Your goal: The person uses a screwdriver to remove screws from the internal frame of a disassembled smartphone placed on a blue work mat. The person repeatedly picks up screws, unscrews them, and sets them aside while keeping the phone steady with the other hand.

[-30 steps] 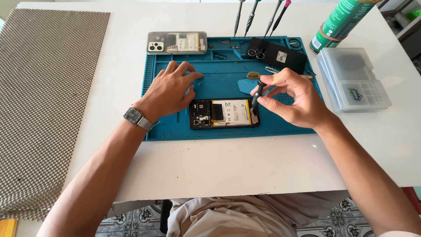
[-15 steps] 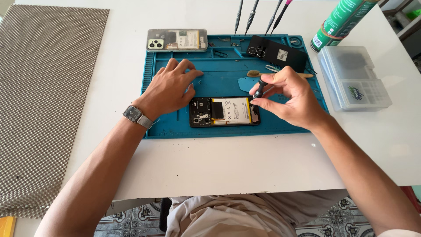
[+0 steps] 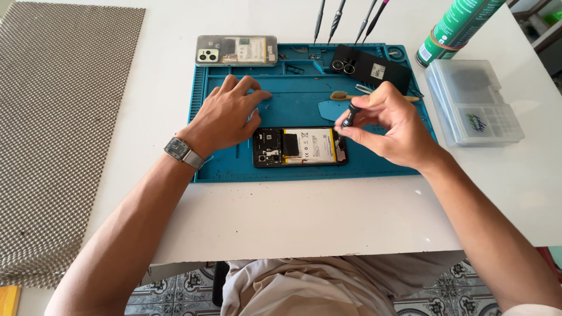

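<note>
- Grip: my right hand [image 3: 391,124] pinches a small dark screwdriver [image 3: 350,114] between thumb and fingertips, shaft tilted, its tip down at the right end of the open phone [image 3: 300,147].
- Open phone: lies flat just left of and below the grip, back cover off, pale battery and black boards showing; it rests on the blue mat [image 3: 231,167].
- My left hand [image 3: 228,115]: well left of the grip, fingers spread and pressed flat on the mat, just above the phone's left end; it holds nothing. A grey watch [image 3: 178,150] sits on that wrist.
- Blue pick [image 3: 328,109]: on the mat, just left of the grip, beyond the phone.
- Brush [image 3: 341,95]: wooden handle, just beyond my right fingers.
- Black cover [image 3: 370,67]: with two round lens holes, further out, at the mat's far edge.
- Second phone [image 3: 236,50]: far left corner of the mat, also opened.
- Four tools [image 3: 341,14]: beyond the mat, handles pointing away.
- Clear box [image 3: 473,100]: right of the grip, off the mat.
- Green can [image 3: 455,26]: beyond the box.
- Mesh pad [image 3: 61,126]: far left on the white table [image 3: 304,216].
</note>
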